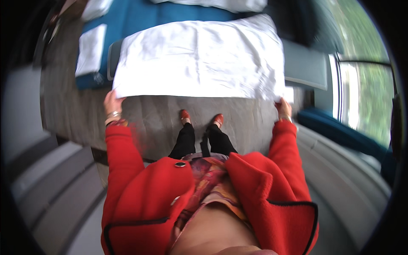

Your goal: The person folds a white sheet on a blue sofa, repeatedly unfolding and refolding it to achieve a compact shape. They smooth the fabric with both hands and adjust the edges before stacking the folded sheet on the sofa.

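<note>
A wide white cloth (197, 60) is stretched out between my two hands, with creases down its middle and at its right side. My left hand (113, 102) pinches the near left corner. The near right corner is gripped by my right hand (283, 108). Beyond and partly under the cloth lies a blue upholstered seat or bed (137, 17). The cloth's near edge hangs above the grey floor, and its far right corner is raised in a fold.
A folded white cloth (91, 47) lies on the blue upholstery's left end. More white fabric (216, 3) lies at the far side. A grey cushioned surface (306, 67) extends right towards a window (366, 95). Grey wood-look floor (153, 127) surrounds my feet. Pale furniture curves along the lower right.
</note>
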The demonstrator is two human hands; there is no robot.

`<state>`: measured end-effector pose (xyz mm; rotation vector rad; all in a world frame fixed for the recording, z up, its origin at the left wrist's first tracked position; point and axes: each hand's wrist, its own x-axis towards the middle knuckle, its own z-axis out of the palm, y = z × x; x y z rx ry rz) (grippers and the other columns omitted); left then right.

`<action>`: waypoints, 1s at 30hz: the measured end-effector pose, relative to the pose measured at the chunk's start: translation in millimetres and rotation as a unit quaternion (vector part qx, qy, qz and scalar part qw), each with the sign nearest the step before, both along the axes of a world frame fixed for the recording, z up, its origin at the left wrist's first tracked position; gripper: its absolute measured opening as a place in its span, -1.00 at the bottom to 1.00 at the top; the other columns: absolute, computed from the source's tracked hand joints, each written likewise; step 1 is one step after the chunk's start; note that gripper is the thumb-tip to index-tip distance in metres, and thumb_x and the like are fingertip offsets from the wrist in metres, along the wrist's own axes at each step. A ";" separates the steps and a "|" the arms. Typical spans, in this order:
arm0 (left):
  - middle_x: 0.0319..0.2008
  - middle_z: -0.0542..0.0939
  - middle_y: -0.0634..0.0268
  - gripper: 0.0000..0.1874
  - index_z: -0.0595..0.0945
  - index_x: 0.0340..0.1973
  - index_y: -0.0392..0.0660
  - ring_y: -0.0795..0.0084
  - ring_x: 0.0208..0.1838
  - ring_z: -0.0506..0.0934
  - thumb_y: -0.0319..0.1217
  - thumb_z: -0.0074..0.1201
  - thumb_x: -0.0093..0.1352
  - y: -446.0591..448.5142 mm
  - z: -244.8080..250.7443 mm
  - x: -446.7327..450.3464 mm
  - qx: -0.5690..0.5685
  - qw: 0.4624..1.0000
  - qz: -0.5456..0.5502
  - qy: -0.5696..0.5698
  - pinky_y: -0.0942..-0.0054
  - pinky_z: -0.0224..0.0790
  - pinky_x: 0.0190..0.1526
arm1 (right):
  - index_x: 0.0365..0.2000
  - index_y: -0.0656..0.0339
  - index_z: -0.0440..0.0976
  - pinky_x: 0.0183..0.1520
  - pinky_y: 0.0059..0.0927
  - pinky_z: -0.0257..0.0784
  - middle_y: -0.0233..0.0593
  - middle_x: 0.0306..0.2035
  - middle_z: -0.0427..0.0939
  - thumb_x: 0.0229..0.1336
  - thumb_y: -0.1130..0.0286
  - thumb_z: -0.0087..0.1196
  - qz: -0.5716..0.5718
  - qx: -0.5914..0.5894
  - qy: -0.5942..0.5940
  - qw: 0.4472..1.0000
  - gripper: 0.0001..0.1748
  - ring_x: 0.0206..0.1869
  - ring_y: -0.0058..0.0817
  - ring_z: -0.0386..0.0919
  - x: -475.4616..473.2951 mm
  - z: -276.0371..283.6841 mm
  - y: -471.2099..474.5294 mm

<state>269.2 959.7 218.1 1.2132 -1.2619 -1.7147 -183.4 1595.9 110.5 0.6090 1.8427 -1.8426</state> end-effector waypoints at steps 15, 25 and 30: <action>-0.28 0.62 0.11 -0.84 0.50 -0.22 -0.20 0.21 -0.28 0.62 -0.35 0.01 0.42 -8.9 30.7 -2.9 0.042 0.990 -0.020 -0.131 0.20 0.54 -0.26 | -0.21 0.36 0.56 -0.33 -0.52 0.52 -0.32 -0.36 0.59 0.12 0.23 0.23 -0.063 -0.038 0.010 0.997 -0.63 -0.38 -0.56 0.55 9.2 -45.1 -19.4; -0.11 0.60 0.08 -0.74 0.55 -0.09 -0.30 0.19 -0.01 0.55 -0.37 -0.03 0.43 -9.3 53.0 -12.8 0.122 0.992 -0.006 0.044 0.16 0.40 0.04 | 0.07 0.34 0.35 0.31 -0.07 0.17 -0.10 0.09 0.46 0.32 0.19 -0.05 -0.117 -0.236 -0.014 0.964 -0.54 0.18 -0.21 0.38 -13.4 20.2 -4.8; -0.24 0.61 0.22 -0.86 0.58 -0.24 -0.22 0.37 -0.20 0.54 -0.41 0.03 0.39 -33.4 80.2 -15.4 0.104 0.984 -0.019 0.145 0.33 0.40 -0.14 | -0.14 0.32 0.52 -0.03 -0.28 0.43 -0.23 -0.33 0.57 0.17 0.32 0.18 -0.125 -0.149 -0.047 0.980 -0.68 -0.20 -0.41 0.51 -29.1 56.4 4.7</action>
